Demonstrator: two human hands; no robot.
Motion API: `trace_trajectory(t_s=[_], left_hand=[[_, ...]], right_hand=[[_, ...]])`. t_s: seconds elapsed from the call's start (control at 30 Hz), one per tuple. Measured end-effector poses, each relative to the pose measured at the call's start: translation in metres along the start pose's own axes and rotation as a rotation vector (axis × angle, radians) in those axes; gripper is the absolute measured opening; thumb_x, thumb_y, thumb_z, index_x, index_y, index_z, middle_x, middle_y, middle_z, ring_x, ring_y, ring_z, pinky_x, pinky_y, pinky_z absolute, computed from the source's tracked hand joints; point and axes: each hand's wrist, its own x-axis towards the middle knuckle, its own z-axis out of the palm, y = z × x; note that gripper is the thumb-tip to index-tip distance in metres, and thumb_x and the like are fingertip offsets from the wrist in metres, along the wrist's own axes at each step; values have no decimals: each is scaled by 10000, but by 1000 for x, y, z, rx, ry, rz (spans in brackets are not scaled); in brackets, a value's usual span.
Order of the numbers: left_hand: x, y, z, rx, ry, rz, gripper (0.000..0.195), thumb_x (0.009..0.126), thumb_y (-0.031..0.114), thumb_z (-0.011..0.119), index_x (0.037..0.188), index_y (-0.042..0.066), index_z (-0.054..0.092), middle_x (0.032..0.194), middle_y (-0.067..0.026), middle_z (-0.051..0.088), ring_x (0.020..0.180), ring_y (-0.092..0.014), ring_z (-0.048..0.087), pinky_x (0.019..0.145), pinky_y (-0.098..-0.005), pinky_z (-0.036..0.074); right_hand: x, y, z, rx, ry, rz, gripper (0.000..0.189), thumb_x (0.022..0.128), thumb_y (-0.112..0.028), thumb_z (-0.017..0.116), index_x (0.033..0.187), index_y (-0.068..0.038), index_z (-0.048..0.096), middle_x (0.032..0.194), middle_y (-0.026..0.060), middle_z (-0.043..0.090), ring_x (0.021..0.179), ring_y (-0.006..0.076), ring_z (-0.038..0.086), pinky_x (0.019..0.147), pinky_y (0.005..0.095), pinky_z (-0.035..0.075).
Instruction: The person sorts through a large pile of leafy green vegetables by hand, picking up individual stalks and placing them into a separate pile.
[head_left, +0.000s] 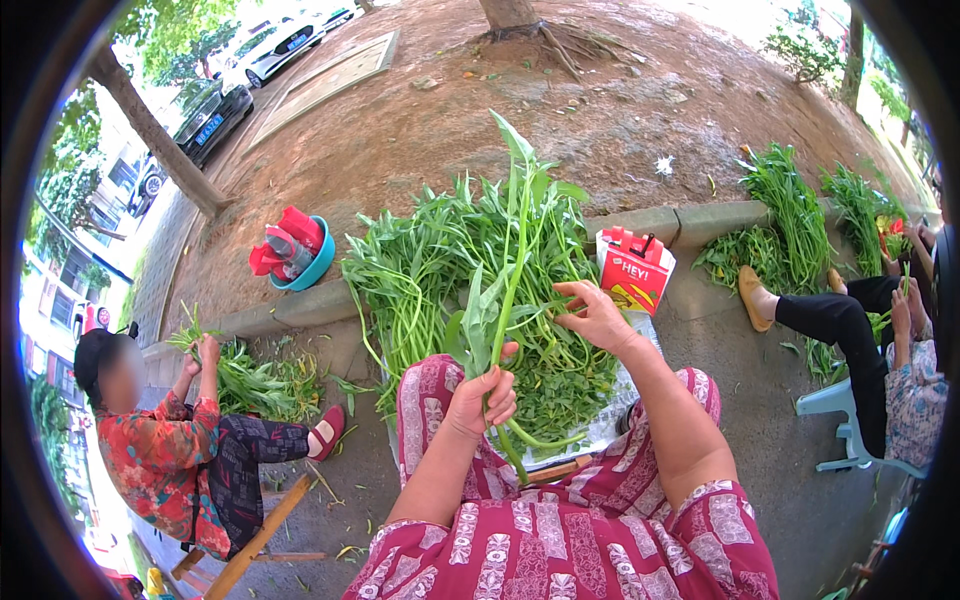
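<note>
My left hand (484, 401) is closed around a few long stems of water spinach (512, 277), held upright above my lap with their leaves at the top. The lower stem ends hang below my fist. To their right, my right hand (596, 315) has its fingers apart beside a leaf; whether the fingertips touch it is hard to tell. Beneath both hands spreads a large heap of water spinach (405, 300), stems and leaves tangled. Loose picked leaves (559, 397) lie at its near side, on a pale sheet (626, 386) between my knees.
A red and white paper bag (637, 270) stands right of the heap. Behind runs a stone kerb (637, 223); a teal basin (311, 262) sits beyond it, left. Seated people work with greens at left (161, 442) and right (911, 382). More bundled greens (795, 217) lie right.
</note>
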Motion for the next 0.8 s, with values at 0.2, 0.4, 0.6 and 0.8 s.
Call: trace_trajectory(t_s=[0.2, 0.4, 0.6, 0.8], left_hand=[[1, 0, 0, -2, -14, 2, 454, 927, 269, 511, 1345, 136, 396, 526, 3, 344, 359, -99, 319, 364, -259, 338], [1, -1, -1, -14, 10, 1, 454, 931, 275, 503, 1348, 137, 391, 526, 4, 345, 357, -99, 314, 365, -257, 339], [2, -3, -2, -18, 11, -16, 453, 940, 271, 484, 1352, 123, 370, 529, 4, 350, 357, -99, 319, 363, -258, 340], [3, -5, -3, -6, 14, -51, 449, 953, 264, 455, 1362, 112, 347, 537, 8, 357, 358, -96, 320, 367, -259, 337]], right_hand=[[2, 8, 0, 51, -89, 48, 192, 772, -89, 666, 958, -43, 662, 828, 80, 612, 761, 177, 600, 695, 293, 487], [3, 10, -3, -186, -45, -237, 149, 821, -108, 580, 938, -41, 641, 866, 134, 615, 785, 300, 600, 713, 355, 490], [0, 8, 1, -318, -13, -185, 148, 836, -127, 514, 867, -14, 603, 883, 171, 607, 823, 351, 587, 736, 402, 477], [5, 15, 1, -194, 38, -62, 154, 801, -104, 498, 841, 15, 587, 854, 203, 599, 823, 376, 573, 751, 417, 465]])
